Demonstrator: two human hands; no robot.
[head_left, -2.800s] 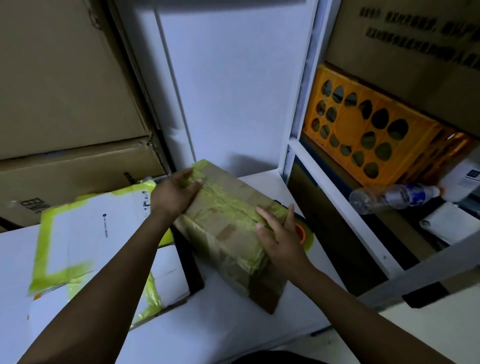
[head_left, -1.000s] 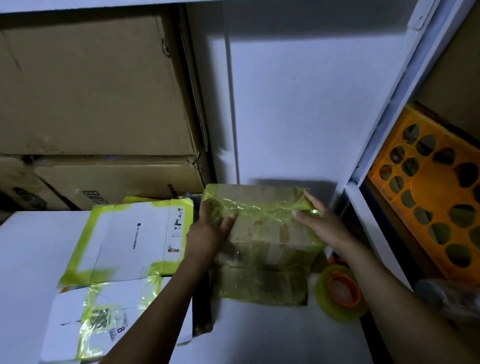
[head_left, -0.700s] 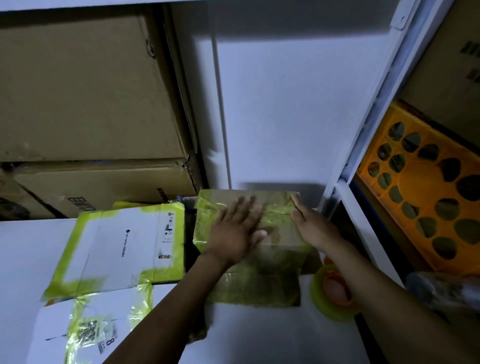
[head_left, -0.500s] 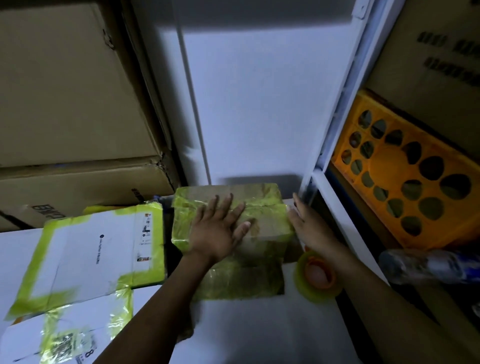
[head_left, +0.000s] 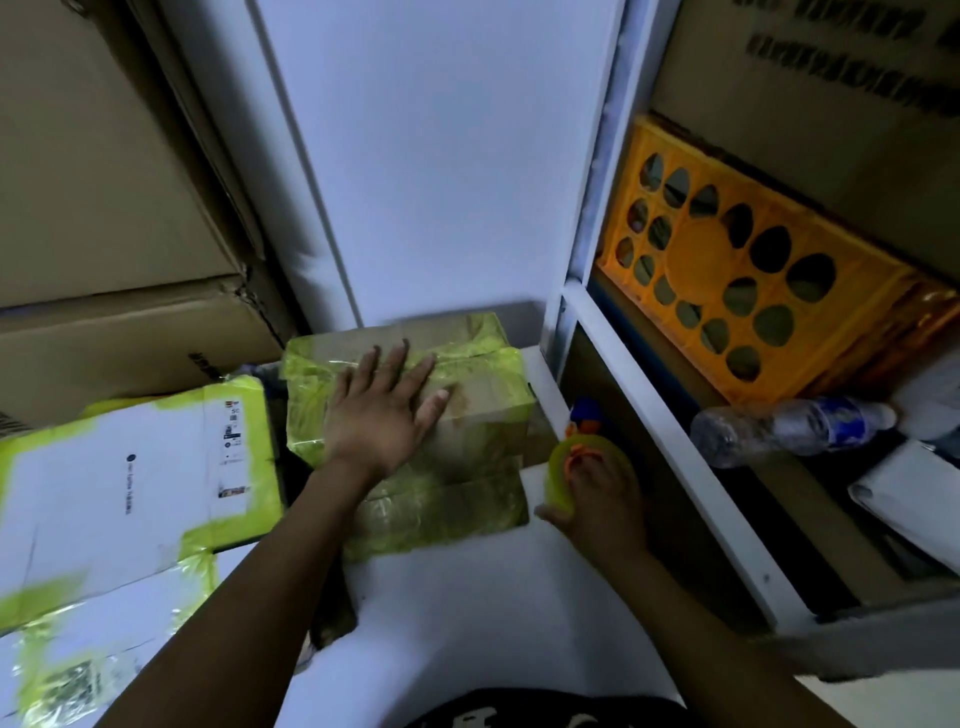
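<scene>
Sealing a box with tape is the work in hand.

At far left, a white parcel (head_left: 130, 467) edged in yellow-green tape lies flat on the white table (head_left: 467, 623), below stacked brown cartons (head_left: 104, 208). Just beside the parcel, toward the middle, stands the box (head_left: 483, 395). It is brown cardboard with yellow-green tape across its top and front, and its back is close to the white wall.

The left hand (head_left: 379, 410) rests palm down on the box top, fingers straight and spread. It pins the box and grips nothing.

To the right of the box, near the table's edge, the right hand (head_left: 602, 499) holds the tape roll (head_left: 558, 473) with its fingers curled over the rim. The roll sits just beside the box's lower right corner.

Further right, behind a white shelf frame (head_left: 649, 415), are an orange crate (head_left: 727, 280) and a plastic bottle (head_left: 789, 426) lying on its side.

Probable faults from this position:
- The roll is close to the table's edge. A slack grip could drop it into the gap by the shelf frame.
- The tape's free end is not visible. If it is stuck down, peeling it one-handed may fail.
- Pulling tape while the left hand presses lightly could drag or twist the box.
- Fresh tape laid over the wrinkled layers may bond poorly.
</scene>
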